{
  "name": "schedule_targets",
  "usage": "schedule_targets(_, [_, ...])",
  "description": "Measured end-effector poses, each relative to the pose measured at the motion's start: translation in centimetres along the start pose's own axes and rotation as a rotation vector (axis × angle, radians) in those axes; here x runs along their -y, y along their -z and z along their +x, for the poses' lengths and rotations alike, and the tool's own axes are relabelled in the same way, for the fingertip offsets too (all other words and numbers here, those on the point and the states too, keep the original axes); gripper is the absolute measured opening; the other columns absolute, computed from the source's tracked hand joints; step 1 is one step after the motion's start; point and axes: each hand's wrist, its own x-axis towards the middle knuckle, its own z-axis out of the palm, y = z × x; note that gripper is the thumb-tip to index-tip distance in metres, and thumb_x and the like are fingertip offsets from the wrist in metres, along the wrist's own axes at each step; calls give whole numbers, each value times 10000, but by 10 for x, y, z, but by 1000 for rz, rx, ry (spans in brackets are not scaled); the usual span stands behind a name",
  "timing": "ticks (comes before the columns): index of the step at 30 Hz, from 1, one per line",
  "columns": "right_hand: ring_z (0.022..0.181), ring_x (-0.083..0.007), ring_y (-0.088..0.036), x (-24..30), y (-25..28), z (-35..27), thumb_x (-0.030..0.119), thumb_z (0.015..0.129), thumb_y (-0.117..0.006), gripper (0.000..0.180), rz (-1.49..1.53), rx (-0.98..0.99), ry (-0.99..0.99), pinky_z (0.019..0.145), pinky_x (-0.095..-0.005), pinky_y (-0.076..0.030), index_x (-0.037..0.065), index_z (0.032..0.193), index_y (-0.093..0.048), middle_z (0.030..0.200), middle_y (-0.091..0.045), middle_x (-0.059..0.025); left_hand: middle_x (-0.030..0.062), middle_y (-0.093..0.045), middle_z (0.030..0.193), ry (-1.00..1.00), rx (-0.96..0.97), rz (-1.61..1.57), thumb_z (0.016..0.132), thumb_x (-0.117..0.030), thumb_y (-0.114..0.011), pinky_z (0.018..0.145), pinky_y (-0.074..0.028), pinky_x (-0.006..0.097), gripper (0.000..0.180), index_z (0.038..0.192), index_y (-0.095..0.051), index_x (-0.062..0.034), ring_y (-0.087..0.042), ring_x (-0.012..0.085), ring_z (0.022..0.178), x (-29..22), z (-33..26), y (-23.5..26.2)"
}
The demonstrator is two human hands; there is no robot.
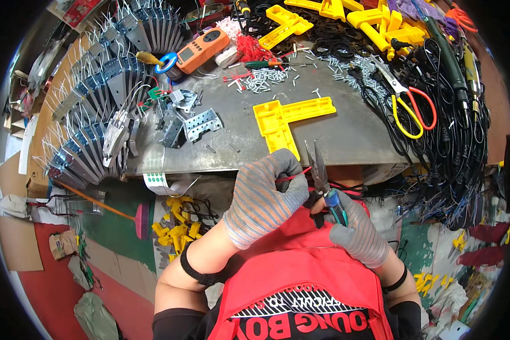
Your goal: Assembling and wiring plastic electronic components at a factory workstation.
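My left hand [263,198], in a grey striped glove, is closed in a pinch on a thin red wire [294,176] at the table's front edge. Gripped in my gloved right hand [361,233] are long-nose pliers [319,170] with blue-green handles, their jaws pointing up and slightly apart beside my left fingertips. A small black piece [318,218] shows by my right fingers; whether it is held too, I cannot tell. Just beyond my hands, a yellow T-shaped plastic shell [277,127] lies open side up on the metal tabletop [221,158].
Rows of grey metal parts with white wires [119,85] line the left. Loose screws [266,79] and an orange meter [203,50] lie farther back. Scissors [405,96] rest on black cables [436,136] at right, near yellow shells [379,25]. A pink broom [142,221] is on the floor.
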Motion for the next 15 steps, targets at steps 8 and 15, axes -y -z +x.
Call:
schedule_targets(8, [703,-91,-397,-3,-2,3,10,684,-418,401,-42,16,24,675,-238,-381,47,1065,-540,836,-466,-11,76,-513,568,42,5,-55,790,-93,-600,495,-417,288,92,785,-574,-6,-504,147,480,3,-1,2])
schedule_targets(15, [705,-160,-449,-3,-4,6,8,676,-424,413,-101,-15,91,704,-261,-403,28,1077,-521,894,-493,-75,59,-517,589,35,38,-23,794,-148,-625,513,-397,292,116,793,-613,-32,-486,157,496,-2,-3,4])
